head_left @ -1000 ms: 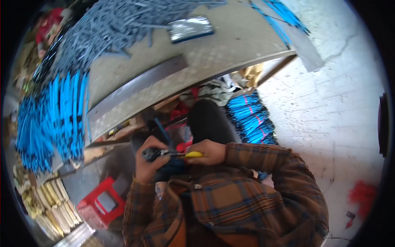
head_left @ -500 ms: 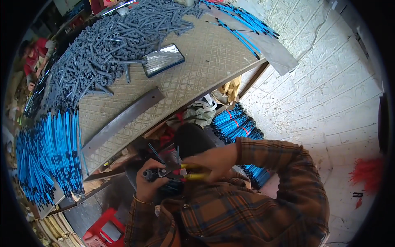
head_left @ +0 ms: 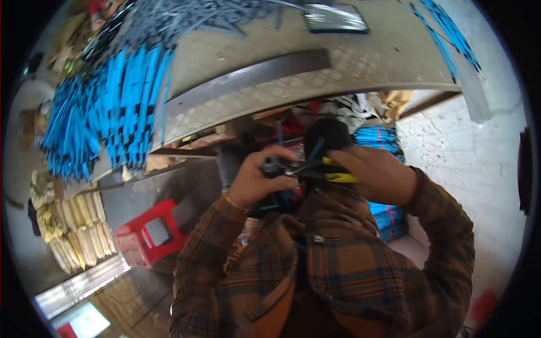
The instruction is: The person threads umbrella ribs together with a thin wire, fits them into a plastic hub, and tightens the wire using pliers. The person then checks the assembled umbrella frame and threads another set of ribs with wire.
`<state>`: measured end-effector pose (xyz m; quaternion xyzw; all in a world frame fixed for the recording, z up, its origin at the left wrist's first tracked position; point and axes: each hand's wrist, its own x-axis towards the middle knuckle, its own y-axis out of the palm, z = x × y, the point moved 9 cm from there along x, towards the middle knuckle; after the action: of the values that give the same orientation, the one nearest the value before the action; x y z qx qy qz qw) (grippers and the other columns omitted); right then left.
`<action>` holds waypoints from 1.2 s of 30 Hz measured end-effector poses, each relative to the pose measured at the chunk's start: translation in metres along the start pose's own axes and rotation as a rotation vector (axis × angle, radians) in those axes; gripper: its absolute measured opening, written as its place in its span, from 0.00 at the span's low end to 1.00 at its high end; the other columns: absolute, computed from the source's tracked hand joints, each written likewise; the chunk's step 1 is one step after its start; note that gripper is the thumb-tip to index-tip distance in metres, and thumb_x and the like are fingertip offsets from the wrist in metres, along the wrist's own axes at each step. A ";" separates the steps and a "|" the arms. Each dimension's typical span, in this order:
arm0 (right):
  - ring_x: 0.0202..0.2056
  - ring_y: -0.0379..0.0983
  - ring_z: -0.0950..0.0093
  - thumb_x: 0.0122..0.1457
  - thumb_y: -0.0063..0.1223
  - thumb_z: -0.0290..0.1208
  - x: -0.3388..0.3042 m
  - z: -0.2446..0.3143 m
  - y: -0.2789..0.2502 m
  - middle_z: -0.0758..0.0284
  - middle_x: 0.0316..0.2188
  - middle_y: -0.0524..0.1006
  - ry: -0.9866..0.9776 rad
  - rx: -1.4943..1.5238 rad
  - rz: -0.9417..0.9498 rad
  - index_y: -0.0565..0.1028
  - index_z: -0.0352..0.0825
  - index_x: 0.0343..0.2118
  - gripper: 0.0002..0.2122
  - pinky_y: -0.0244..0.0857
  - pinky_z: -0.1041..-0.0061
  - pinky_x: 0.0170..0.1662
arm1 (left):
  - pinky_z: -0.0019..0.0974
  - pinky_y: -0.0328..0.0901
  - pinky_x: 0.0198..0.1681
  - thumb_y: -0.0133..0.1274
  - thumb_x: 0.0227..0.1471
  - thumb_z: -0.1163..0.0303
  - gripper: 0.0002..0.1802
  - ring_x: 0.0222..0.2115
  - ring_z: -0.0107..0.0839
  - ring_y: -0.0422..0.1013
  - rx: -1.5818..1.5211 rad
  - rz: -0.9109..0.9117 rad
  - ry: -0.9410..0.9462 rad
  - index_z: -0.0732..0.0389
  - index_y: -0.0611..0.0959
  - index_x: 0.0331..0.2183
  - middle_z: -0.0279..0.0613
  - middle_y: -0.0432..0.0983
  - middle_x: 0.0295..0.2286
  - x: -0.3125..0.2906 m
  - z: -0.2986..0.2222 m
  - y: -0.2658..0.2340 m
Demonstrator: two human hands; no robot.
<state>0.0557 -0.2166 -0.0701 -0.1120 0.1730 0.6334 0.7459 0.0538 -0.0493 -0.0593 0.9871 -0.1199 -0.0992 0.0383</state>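
Note:
My left hand [head_left: 252, 174] is closed around a grey tubular plastic part [head_left: 271, 164], its round end showing between fingers and thumb. In my right hand [head_left: 382, 173] is a pair of yellow-handled pliers [head_left: 341, 178], with the handles spread apart. Their dark jaws point left and lie close to the grey part; motion blur hides whether they touch it. Thin blue sticks [head_left: 316, 150] show near both hands, partly blurred. Both hands are over my lap, in front of the table's near edge.
The table [head_left: 389, 62] carries a heap of grey plastic parts [head_left: 208, 17], a curved metal bar [head_left: 253, 73], a plastic-wrapped box [head_left: 336, 19] and bundles of blue sticks [head_left: 132, 101]. More blue bundles [head_left: 389, 219] stand below at right. A red stool [head_left: 147, 234] is at left.
My view has swung, so the table now sits higher and further right in it. Both hands stay together; the pliers' handles look further apart than before.

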 end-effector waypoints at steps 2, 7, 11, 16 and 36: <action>0.43 0.67 0.77 0.53 0.53 0.41 0.000 -0.019 0.009 0.65 0.40 0.72 0.137 0.206 0.103 0.61 0.31 0.53 0.28 0.61 0.77 0.46 | 0.28 0.61 0.41 0.64 0.32 0.75 0.21 0.35 0.22 0.67 0.016 0.105 0.011 0.63 0.78 0.34 0.35 0.73 0.32 -0.001 -0.002 0.010; 0.43 0.66 0.78 0.52 0.56 0.38 0.001 -0.078 0.056 0.65 0.40 0.72 -0.069 1.007 0.189 0.60 0.29 0.53 0.29 0.60 0.76 0.48 | 0.28 0.62 0.39 0.66 0.32 0.75 0.23 0.34 0.21 0.68 0.023 0.269 0.112 0.61 0.78 0.36 0.34 0.73 0.31 0.000 0.006 0.026; 0.41 0.69 0.73 0.47 0.60 0.38 -0.003 0.034 -0.002 0.64 0.38 0.73 -0.079 -0.215 -0.150 0.61 0.28 0.51 0.31 0.64 0.73 0.44 | 0.28 0.62 0.39 0.67 0.32 0.71 0.23 0.33 0.22 0.68 -0.008 0.101 0.112 0.62 0.78 0.35 0.34 0.73 0.31 -0.003 0.001 0.005; 0.35 0.71 0.74 0.49 0.58 0.43 -0.009 -0.054 0.050 0.66 0.35 0.73 0.346 0.802 0.180 0.60 0.27 0.50 0.31 0.66 0.75 0.39 | 0.28 0.62 0.38 0.68 0.30 0.70 0.24 0.33 0.23 0.68 0.050 0.207 0.172 0.62 0.78 0.34 0.33 0.72 0.30 -0.005 -0.009 0.013; 0.18 0.72 0.71 0.55 0.51 0.38 0.017 -0.050 0.087 0.59 0.28 0.72 0.005 1.240 0.488 0.60 0.30 0.48 0.23 0.69 0.75 0.21 | 0.28 0.61 0.37 0.70 0.27 0.62 0.30 0.31 0.24 0.66 -0.034 0.271 0.074 0.63 0.76 0.34 0.36 0.71 0.29 0.002 0.011 0.015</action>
<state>-0.0328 -0.2051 -0.1180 0.3788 0.5274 0.5670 0.5068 0.0500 -0.0648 -0.0688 0.9640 -0.2490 -0.0586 0.0727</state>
